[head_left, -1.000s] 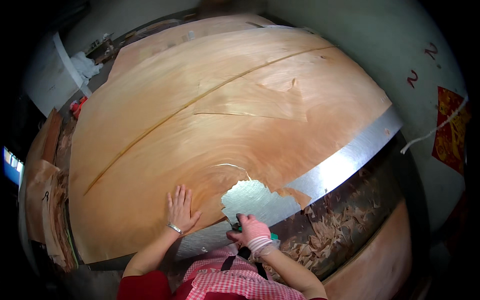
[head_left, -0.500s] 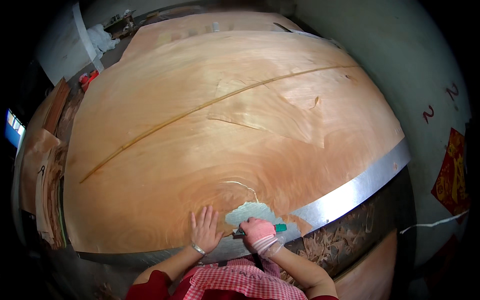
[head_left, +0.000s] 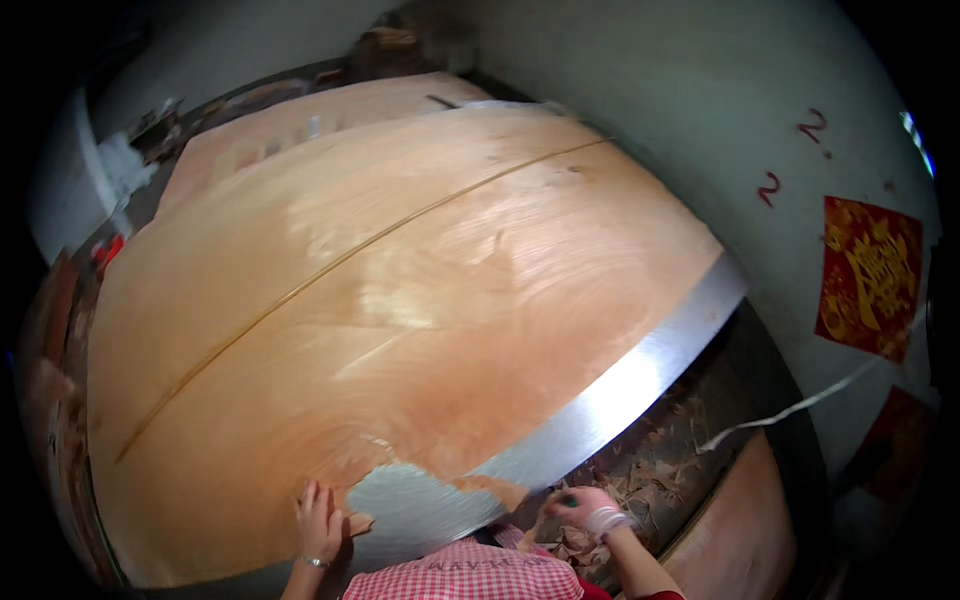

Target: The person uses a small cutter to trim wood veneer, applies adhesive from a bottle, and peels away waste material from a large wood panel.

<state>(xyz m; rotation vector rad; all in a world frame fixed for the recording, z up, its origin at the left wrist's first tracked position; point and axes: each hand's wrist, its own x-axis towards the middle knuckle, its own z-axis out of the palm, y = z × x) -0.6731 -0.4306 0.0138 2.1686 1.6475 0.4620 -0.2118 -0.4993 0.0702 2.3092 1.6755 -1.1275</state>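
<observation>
My bare left hand (head_left: 318,525), a bracelet at its wrist, lies with fingers stretched out on the large sheet of wood veneer (head_left: 250,390). A small veneer scrap (head_left: 357,524) sticks out beside its thumb. To the right, a jagged gap at the sheet's near edge shows the grey metal tabletop (head_left: 410,510). My right hand (head_left: 590,510), in a pink and white glove, is closed beyond the table's near edge, over the shavings. A bit of the green knife handle (head_left: 568,499) shows in it; the blade cannot be made out. A thin veneer strip (head_left: 534,527) hangs next to its fingers, blurred.
A long thin bamboo rod (head_left: 340,262) lies across the sheet. Veneer shavings (head_left: 640,500) cover the ground at the right, near a leaning board (head_left: 740,520). A white cord (head_left: 790,410) runs before the wall, which bears a red and gold poster (head_left: 870,278).
My right hand has moved right with the knife, off the metal and over the shavings. The view has swung right. A small scrap now shows by my left hand, which stays on the sheet.
</observation>
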